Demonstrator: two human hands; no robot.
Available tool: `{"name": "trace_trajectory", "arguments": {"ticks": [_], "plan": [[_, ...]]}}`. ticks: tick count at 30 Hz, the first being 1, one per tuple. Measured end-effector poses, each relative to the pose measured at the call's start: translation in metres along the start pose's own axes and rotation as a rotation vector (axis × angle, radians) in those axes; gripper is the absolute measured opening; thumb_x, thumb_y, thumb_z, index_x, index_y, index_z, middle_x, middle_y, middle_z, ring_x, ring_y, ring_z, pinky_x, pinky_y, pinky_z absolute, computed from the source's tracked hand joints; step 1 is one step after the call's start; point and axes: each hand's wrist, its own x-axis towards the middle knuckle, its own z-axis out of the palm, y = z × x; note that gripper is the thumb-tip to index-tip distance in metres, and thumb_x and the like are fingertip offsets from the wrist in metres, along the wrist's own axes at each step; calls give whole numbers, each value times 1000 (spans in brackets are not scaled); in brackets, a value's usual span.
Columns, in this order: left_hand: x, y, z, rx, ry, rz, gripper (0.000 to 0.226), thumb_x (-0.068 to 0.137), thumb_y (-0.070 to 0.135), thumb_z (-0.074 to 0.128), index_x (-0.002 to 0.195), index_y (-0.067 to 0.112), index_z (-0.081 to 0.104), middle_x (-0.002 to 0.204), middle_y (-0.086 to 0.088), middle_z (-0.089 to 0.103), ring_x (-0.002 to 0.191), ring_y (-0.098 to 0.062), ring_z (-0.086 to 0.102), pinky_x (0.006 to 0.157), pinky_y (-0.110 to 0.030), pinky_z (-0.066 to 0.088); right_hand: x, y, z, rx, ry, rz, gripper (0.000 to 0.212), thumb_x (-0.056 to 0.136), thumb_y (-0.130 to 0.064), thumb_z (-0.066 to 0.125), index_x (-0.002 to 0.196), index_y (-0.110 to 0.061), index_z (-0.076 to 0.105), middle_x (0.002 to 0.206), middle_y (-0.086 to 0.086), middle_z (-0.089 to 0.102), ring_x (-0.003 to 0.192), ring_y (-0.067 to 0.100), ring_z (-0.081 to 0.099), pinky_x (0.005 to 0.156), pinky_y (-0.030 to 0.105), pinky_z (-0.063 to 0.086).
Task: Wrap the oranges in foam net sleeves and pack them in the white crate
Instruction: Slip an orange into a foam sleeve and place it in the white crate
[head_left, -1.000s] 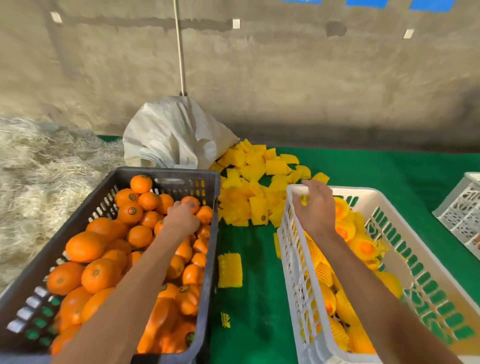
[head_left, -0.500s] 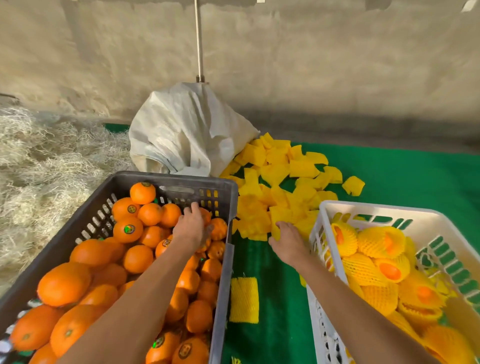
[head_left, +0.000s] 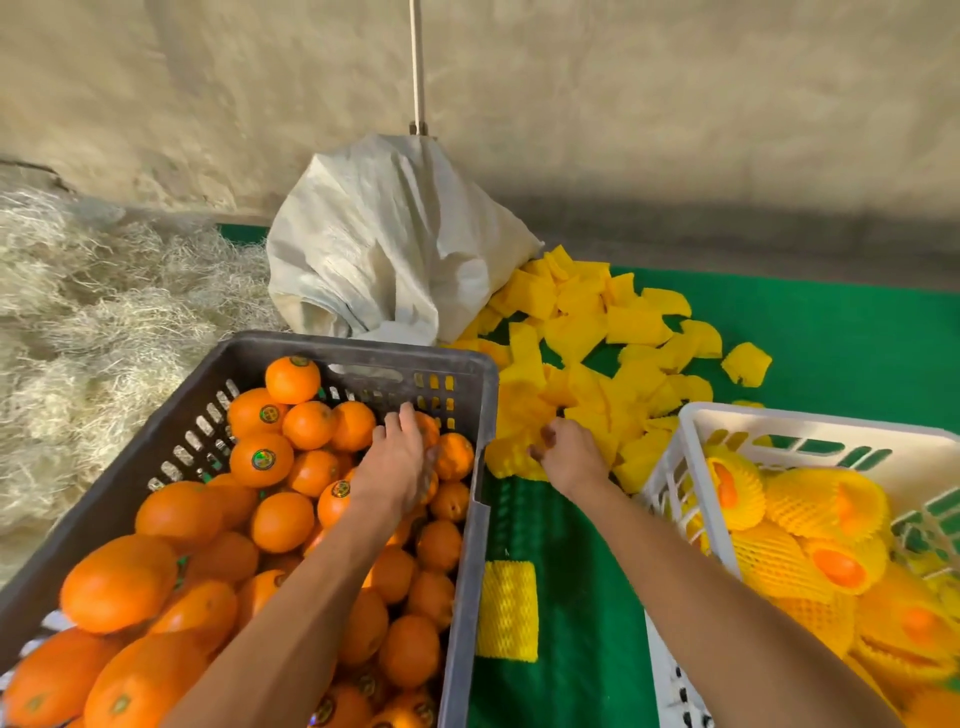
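Note:
My left hand (head_left: 395, 462) lies palm down on the loose oranges (head_left: 270, 460) in the dark grey crate (head_left: 363, 349), near its far right corner. Its fingers drape over one orange (head_left: 427, 427); a grip is not visible. My right hand (head_left: 571, 457) is on the near edge of the pile of yellow foam net sleeves (head_left: 587, 332), fingers curled on a sleeve (head_left: 511, 457). The white crate (head_left: 810, 423) at the right holds several oranges wrapped in sleeves (head_left: 800, 501).
A single flat sleeve (head_left: 508, 610) lies on the green mat (head_left: 841, 332) between the two crates. A white woven sack (head_left: 384, 244) stands behind the dark crate against the wall. Straw (head_left: 98, 322) covers the ground at the left.
My right hand left the white crate's far rim and came down left onto the sleeve pile, where its fingers have curled. My left hand stayed on the oranges, shifting slightly.

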Motion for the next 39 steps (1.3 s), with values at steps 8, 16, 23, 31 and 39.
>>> {"name": "trace_trajectory", "arguments": {"ticks": [8, 16, 23, 31, 39], "plan": [[-29, 29, -30, -216, 249, 10, 70, 102, 54, 50, 153, 12, 31, 146, -15, 50, 130, -34, 54, 95, -44, 53, -70, -28, -50, 412, 102, -1, 25, 87, -34, 73, 85, -23, 51, 73, -3, 53, 64, 14, 47, 58, 34, 39], [-98, 125, -89, -750, 478, 195, 77, 99, 70, 47, 157, 25, 26, 139, 8, 50, 112, 5, 57, 91, -17, 42, -164, -63, -125, 622, 331, -244, 26, 80, -41, 68, 81, -25, 48, 78, -8, 50, 70, 4, 44, 63, 15, 39], [-142, 162, -68, -1254, 290, 63, 41, 103, 47, 50, 133, 20, 52, 121, 2, 64, 117, -18, 63, 97, -26, 52, -215, -51, -131, 631, 297, -376, 22, 97, -48, 65, 91, -27, 62, 92, -9, 67, 92, 8, 64, 77, 28, 53], [-151, 157, -61, -1369, 62, -2, 47, 104, 43, 52, 132, 6, 58, 112, -10, 69, 99, -21, 69, 90, -42, 60, -229, -26, -128, 628, 205, -246, 34, 94, -34, 70, 126, -32, 61, 116, -15, 70, 104, 3, 67, 88, 37, 61], [-151, 154, -60, -1526, -142, -28, 49, 90, 37, 75, 126, 5, 68, 116, -11, 76, 111, -28, 72, 102, -46, 55, -222, -27, -124, 566, 329, -34, 25, 106, -24, 52, 120, -6, 61, 106, 11, 55, 97, 15, 43, 86, 32, 41]]}}
